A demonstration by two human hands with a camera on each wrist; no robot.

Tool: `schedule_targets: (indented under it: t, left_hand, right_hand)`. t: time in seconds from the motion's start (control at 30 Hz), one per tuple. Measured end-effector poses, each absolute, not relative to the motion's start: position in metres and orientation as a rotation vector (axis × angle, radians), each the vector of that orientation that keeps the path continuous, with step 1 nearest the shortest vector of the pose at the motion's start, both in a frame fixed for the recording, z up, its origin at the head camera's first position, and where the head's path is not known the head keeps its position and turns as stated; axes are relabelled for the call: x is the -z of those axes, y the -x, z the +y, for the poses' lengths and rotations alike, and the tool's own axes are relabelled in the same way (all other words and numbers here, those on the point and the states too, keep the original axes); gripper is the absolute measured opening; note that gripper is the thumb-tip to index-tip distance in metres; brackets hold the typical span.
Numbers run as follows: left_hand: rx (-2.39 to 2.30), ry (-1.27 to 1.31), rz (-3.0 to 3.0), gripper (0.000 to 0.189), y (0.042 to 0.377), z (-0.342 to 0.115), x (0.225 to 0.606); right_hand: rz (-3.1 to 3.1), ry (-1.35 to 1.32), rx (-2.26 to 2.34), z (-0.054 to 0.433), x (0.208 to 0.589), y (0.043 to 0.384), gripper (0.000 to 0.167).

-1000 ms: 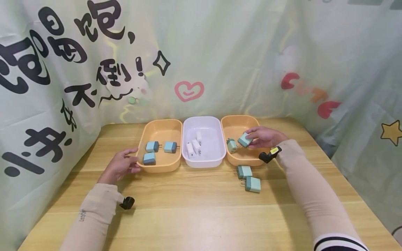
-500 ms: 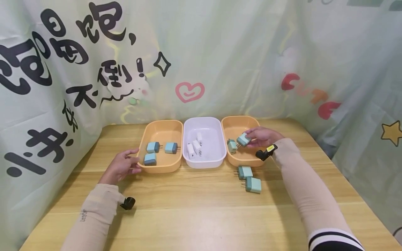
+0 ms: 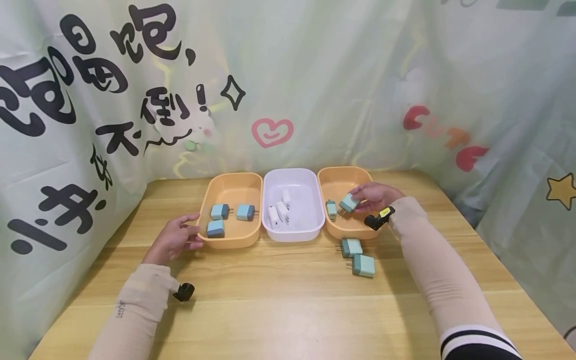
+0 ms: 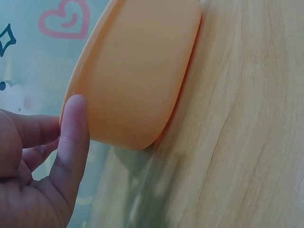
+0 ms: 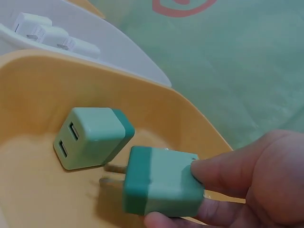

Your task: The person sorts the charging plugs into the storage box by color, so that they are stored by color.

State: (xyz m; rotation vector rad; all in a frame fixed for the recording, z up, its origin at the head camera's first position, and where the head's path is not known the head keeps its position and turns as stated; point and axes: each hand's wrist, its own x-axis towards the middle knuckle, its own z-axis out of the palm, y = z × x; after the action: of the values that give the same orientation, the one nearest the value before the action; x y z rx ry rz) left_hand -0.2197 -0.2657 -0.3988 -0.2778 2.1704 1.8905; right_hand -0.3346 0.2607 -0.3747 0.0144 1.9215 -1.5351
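Note:
In the head view my left hand (image 3: 175,237) holds the near left corner of the left orange tray (image 3: 231,243). The left wrist view has the thumb (image 4: 73,135) flat against the outer wall, the other fingers at the rim. My right hand (image 3: 378,195) pinches a two-tone green charger plug (image 5: 166,183) over the right orange tray (image 3: 351,231), its metal prongs directed away from the fingers. Beside it in that tray rests another green charger (image 5: 92,135), two USB ports showing. Three blue chargers (image 3: 215,229) lie inside the left tray.
Between the orange trays stands a white tray (image 3: 294,236) with three white chargers (image 3: 282,212). Two more green chargers, one behind (image 3: 351,247) and one nearer (image 3: 363,265), lie on the wooden table (image 3: 270,300) before the right tray. A printed curtain (image 3: 333,85) hangs close behind.
The green charger lying in the right tray has turned slightly and now looks straighter. My right hand has shifted a little left with its charger. The left hand keeps its place at the tray.

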Motion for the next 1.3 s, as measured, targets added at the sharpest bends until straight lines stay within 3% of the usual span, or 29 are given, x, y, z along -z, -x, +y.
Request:
schedule_targets:
  t: [0.27,1.07,1.3]
  left_hand:
    - [-1.893,0.273,2.170,0.055,0.220,-0.266,0.400]
    - [-1.848,0.260,2.186,0.055,0.218,-0.266,0.399]
    - [-1.832,0.295,2.198,0.053,0.218,-0.265,0.398]
  right_hand:
    - [1.927,-0.063,1.561,0.263,0.376,0.336,0.054]
    - [1.947,-0.007,1.654,0.277,0.351,0.304,0.051]
    - [1.955,-0.010,1.674,0.278,0.344,0.286,0.043]
